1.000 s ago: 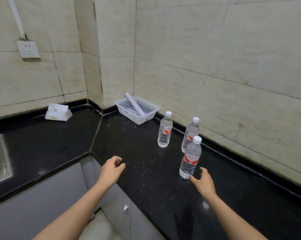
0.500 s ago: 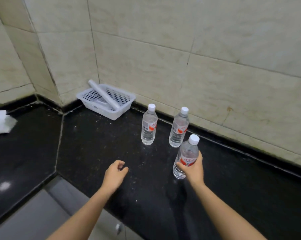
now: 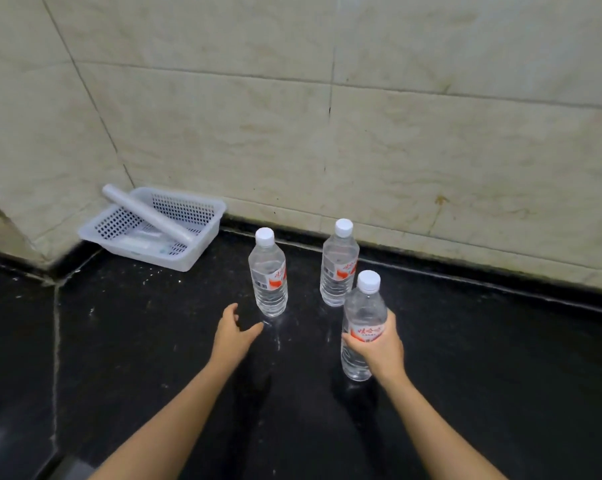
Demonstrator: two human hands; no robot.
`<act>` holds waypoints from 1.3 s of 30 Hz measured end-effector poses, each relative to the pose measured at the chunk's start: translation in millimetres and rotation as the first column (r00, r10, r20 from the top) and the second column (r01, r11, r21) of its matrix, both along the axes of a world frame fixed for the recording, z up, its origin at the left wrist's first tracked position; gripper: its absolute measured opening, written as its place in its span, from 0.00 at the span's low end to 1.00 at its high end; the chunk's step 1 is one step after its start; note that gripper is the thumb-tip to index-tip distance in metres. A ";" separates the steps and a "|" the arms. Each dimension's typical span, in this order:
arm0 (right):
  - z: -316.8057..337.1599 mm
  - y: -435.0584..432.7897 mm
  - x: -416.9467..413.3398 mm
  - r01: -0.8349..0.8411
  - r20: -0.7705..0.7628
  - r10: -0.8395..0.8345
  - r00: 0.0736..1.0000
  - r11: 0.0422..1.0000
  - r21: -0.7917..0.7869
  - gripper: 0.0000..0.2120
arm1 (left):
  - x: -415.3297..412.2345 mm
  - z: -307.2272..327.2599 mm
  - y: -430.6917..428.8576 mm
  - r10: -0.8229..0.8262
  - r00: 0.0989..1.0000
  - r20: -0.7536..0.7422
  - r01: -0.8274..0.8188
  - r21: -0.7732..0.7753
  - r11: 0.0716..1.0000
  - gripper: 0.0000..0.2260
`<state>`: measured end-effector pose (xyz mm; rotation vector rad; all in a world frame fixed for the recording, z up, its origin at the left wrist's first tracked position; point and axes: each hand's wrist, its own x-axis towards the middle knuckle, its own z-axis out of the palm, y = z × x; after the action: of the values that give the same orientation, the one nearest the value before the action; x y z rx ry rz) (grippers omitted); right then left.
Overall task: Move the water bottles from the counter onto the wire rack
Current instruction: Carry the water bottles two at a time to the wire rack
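Note:
Three clear water bottles with white caps and red-and-white labels stand on the black counter. My right hand is wrapped around the middle of the nearest bottle. My left hand is open, fingers spread, just in front of the left bottle without touching it. The third bottle stands behind, close to the wall. No wire rack is in view.
A white perforated plastic basket holding a white roll sits in the corner at the back left. Beige tiled wall runs right behind the bottles. The counter's front edge shows at the lower left.
My right hand has closed around the nearest bottle. My left hand has moved forward and opened near the left bottle. The view has swung right, toward the wall.

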<state>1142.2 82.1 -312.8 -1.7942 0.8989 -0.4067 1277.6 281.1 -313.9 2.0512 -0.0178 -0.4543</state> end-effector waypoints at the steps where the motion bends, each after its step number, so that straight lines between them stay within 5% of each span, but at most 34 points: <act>1: -0.7 1.3 0.1 0.009 -0.010 -0.009 1.000 1.000 0.001 0.36 | 9.1 -2.7 -5.0 -0.028 1.000 0.009 0.028 -0.018 0.999 0.37; 8: -1.3 21.3 0.5 0.211 -0.045 -0.210 0.977 0.978 0.003 0.38 | 77.4 -18.7 -40.8 -0.151 0.988 0.046 0.156 -0.133 0.979 0.51; 14: 2.2 56.1 8.7 0.445 -0.072 -0.445 0.893 0.895 -0.015 0.37 | 94.8 -23.2 -47.6 -0.272 0.961 0.042 0.275 -0.165 0.947 0.33; 23: 8.1 93.8 -13.6 0.539 -0.108 -0.536 0.837 0.843 -0.009 0.35 | 69.9 -16.0 -25.6 -0.571 0.821 -0.014 0.539 -0.312 0.782 0.28; 29: 16.0 108.4 -84.4 0.620 -0.156 -0.616 0.772 0.784 -0.027 0.31 | -17.8 -3.4 -30.5 -0.768 0.614 -0.184 0.641 -0.451 0.621 0.24; 39: 55.2 90.0 -320.9 0.811 0.026 -0.812 0.583 0.579 -0.078 0.28 | -224.7 36.7 -118.3 -0.976 0.213 -0.055 0.870 -0.445 0.215 0.24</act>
<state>821.3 172.1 -257.5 -1.3355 1.7379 -1.0322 1052.9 162.8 -277.2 1.3386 -1.1803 -1.4698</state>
